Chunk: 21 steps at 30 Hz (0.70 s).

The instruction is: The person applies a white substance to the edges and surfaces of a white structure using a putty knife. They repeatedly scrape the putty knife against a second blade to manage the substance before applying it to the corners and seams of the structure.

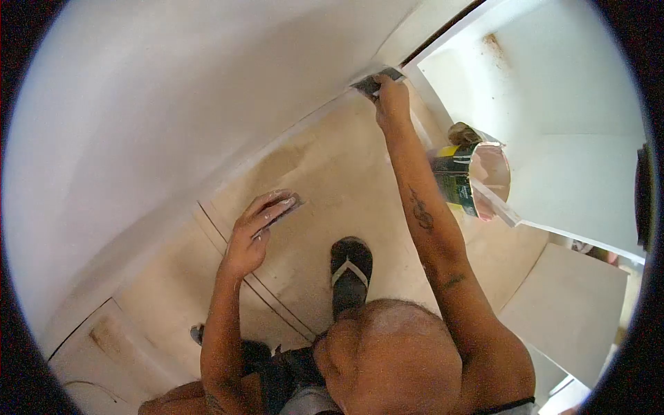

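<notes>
At the top centre, my right hand [391,100] grips a dark flat scraper-like piece [366,86], which lies against the foot of the pale wall [180,90] near a dark gap. My left hand [257,232], left of centre above the floor, has pale smears on its fingers. Its fingers are pressed together around a thin, dark-edged flat piece [285,211]; what kind of piece it is I cannot make out.
An open bucket [490,173] with pinkish residue and a dark, yellow-marked label stands right of my right forearm, beside a white cabinet-like surface [574,159]. My sandalled foot [351,266] rests on the dusty tan floor [332,166]. A pale panel [570,290] lies at lower right.
</notes>
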Each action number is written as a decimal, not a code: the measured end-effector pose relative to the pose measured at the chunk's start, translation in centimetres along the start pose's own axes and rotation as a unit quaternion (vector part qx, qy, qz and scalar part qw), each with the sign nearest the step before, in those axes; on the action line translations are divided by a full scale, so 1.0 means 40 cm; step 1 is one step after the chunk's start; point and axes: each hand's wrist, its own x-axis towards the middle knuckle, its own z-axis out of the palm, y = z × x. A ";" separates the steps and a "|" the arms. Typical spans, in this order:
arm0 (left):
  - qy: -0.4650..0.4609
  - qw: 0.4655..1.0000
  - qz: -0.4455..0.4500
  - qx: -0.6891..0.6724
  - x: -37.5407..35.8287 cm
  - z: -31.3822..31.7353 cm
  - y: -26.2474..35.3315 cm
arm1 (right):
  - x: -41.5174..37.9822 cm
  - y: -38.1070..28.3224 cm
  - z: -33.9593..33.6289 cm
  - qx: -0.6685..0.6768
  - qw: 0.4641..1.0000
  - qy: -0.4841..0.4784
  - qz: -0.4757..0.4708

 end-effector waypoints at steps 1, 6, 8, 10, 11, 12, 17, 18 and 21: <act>-0.004 1.000 -0.006 0.004 0.002 0.002 -0.002 | -0.039 -0.049 0.020 0.018 0.999 -0.016 -0.025; -0.014 0.998 0.033 -0.056 0.015 0.003 -0.020 | -0.090 -0.220 0.039 -0.094 0.990 -0.050 -0.090; -0.024 0.997 0.030 -0.067 0.023 0.006 -0.020 | -0.142 -0.297 0.066 -0.215 0.945 -0.088 -0.231; -0.032 0.995 0.036 -0.088 0.028 0.005 -0.014 | -0.159 -0.372 0.079 -0.221 0.935 -0.076 -0.265; -0.030 0.994 0.046 -0.092 0.029 0.005 -0.007 | -0.161 -0.408 0.079 -0.254 0.912 -0.076 -0.313; -0.032 0.990 0.026 -0.134 0.028 0.008 0.001 | -0.164 -0.442 0.079 -0.286 0.884 -0.074 -0.362; -0.045 0.971 0.041 -0.230 0.025 -0.007 0.058 | -0.347 -0.637 0.199 -0.149 0.910 -0.049 -0.383; -0.038 0.966 0.016 -0.255 0.020 -0.009 0.075 | -0.365 -0.663 0.206 -0.149 0.907 -0.051 -0.390; -0.026 0.951 -0.022 -0.307 0.011 0.001 0.089 | -0.440 -0.732 0.235 -0.199 0.866 -0.044 -0.456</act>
